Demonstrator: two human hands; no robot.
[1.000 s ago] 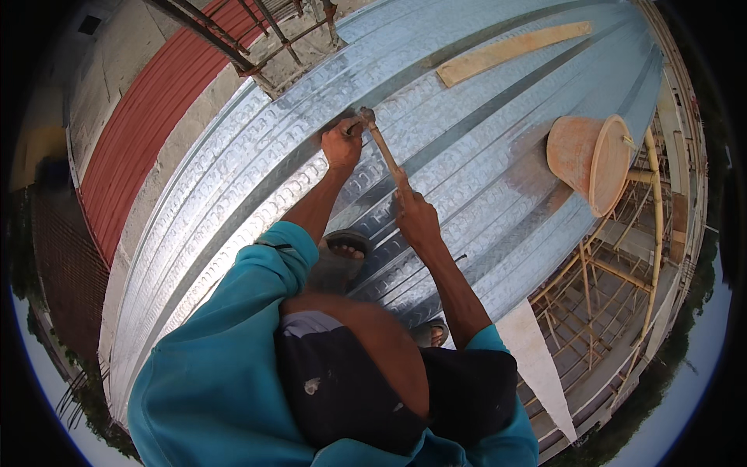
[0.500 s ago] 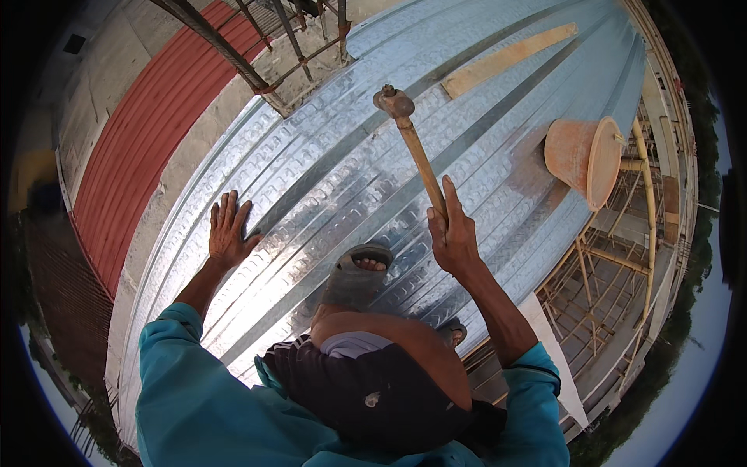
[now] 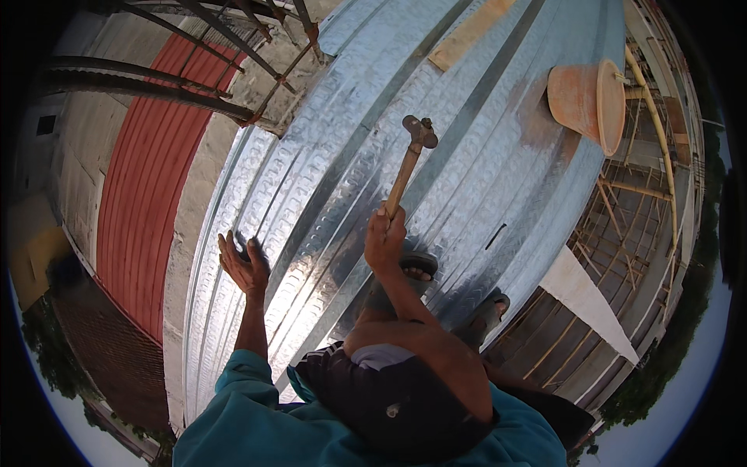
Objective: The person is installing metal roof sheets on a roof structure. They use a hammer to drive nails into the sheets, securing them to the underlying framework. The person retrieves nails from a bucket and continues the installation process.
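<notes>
My right hand (image 3: 384,243) is closed round the wooden handle of a hammer (image 3: 402,180), whose rusty metal head points away from me over the sheets. Ribbed, shiny metal decking sheets (image 3: 327,194) stretch out beneath both hands. To the left, my left hand (image 3: 246,266) has its fingers spread and holds nothing. It is at the decking's left part, partly turned on its side; whether it touches the metal I cannot tell.
An orange bucket (image 3: 576,101) lies tipped on the decking at the far right. A wooden plank (image 3: 467,35) rests farther off. Steel rebar (image 3: 226,43) stands at the upper left, near red ribbed sheets (image 3: 144,187). Bamboo scaffolding (image 3: 622,233) shows beyond the right edge.
My right hand has moved left and nearer to me with the hammer, whose head has turned. My left hand has tilted, and the view has shifted.
</notes>
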